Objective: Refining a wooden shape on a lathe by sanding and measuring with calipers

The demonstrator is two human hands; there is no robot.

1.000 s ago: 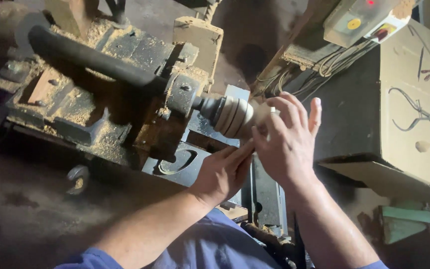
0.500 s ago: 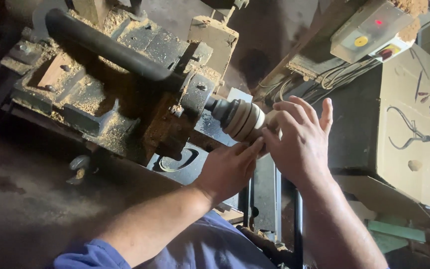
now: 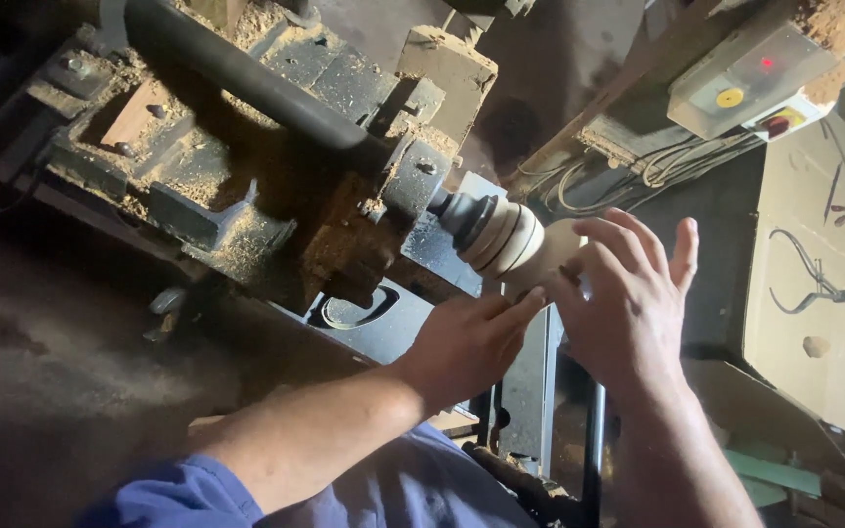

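Head view, and both hands are up at the lathe: the right hand point(image 3: 628, 303) is spread open, fingers fanned and thumb raised, its palm cupped over the outer end of the pale turned wooden piece point(image 3: 511, 240) without closing on it, while the left hand point(image 3: 471, 342) comes in from below, fingers held loosely together and stretched so the tips touch the underside of that piece, gripping nothing. One workpiece, mounted on the dark spindle point(image 3: 457, 213) that juts from the headstock point(image 3: 344, 225), near the middle of the machine's front edge; whether it is spinning I cannot tell. It looks like solid light wood with ringed grooves cut round it, so I'd judge it stiff, fairly light, smooth and a bit slick under dust, best taken round its broad rounded end rather than at the thin grooves near the spindle. Moving outward: sawdust lies thick over the headstock, one heavy black bar point(image 3: 246, 83) runs across its top left, and one dark slotted plate point(image 3: 364, 318) sits just beneath. Toward the upper right corner, one pale switch box point(image 3: 750, 83) shows a yellow button, a red button and a small red light, with a bundle of cables point(image 3: 667, 166) below it, and one tan cabinet point(image 3: 823, 284) stands at the right edge. Two hands, blue sleeves point(image 3: 178, 494).
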